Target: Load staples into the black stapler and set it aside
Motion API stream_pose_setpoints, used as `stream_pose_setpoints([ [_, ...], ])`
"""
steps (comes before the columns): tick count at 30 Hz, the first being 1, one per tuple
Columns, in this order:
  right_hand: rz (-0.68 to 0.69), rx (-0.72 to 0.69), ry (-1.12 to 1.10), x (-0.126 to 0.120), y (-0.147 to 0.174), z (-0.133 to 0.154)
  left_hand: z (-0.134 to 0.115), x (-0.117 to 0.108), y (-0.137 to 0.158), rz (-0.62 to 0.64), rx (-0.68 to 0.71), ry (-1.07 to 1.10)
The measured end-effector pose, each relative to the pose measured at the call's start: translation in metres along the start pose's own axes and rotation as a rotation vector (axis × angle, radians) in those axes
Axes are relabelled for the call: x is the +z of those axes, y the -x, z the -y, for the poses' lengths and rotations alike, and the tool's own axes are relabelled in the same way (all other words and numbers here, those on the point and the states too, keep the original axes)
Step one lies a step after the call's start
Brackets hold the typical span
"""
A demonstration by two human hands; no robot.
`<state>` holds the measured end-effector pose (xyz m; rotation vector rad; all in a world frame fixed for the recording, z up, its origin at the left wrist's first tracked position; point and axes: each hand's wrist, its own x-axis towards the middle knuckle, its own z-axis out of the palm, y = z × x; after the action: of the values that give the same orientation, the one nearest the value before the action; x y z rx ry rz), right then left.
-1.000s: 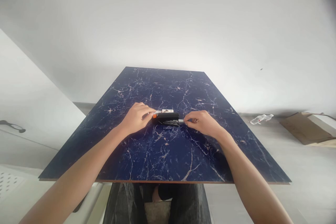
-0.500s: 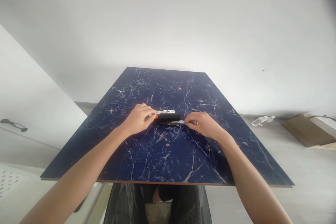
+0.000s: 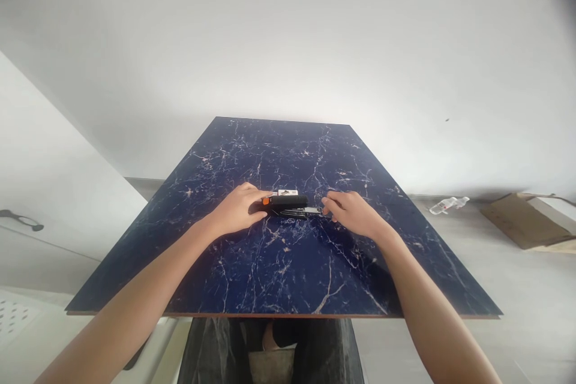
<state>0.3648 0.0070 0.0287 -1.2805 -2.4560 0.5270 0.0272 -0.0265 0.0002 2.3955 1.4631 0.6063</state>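
A dark blue tabletop with pale, branching veins fills the middle of the view, a thin brown edge running along its near side. Behind it rises a plain whitish wall bearing a small dark mark. To the left is a white panel front with a dark handle; at the lower left, a white surface with rows of holes. On the pale floor to the right lie clear plastic, seemingly a bottle, and a brown cardboard box. Dark trousers show below the near edge.

Counted on the tabletop: one black tool, stapler-like, with one orange part at its left end; one silver strip jutting from its right end; and one small white box with dark print, just behind it. The tool lies crosswise near the middle, between two hands.

The left hand is part open, thumb in front and fingers behind, about the tool's orange end; how firmly it grips, I cannot tell. The right hand is half curled, fingertips at the strip's outer end; whether it pinches the strip is too small to tell.
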Motion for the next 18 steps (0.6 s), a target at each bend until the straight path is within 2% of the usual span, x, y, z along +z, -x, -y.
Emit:
stream_pose_setpoints([
  [10, -0.049, -0.098, 0.077, 0.012, 0.003, 0.017, -0.008, 0.000, -0.001, 0.000, -0.042, 0.001],
  [18, -0.061, -0.229, 0.270, 0.029, 0.002, 0.037, -0.014, -0.002, -0.002, 0.006, -0.094, 0.036],
])
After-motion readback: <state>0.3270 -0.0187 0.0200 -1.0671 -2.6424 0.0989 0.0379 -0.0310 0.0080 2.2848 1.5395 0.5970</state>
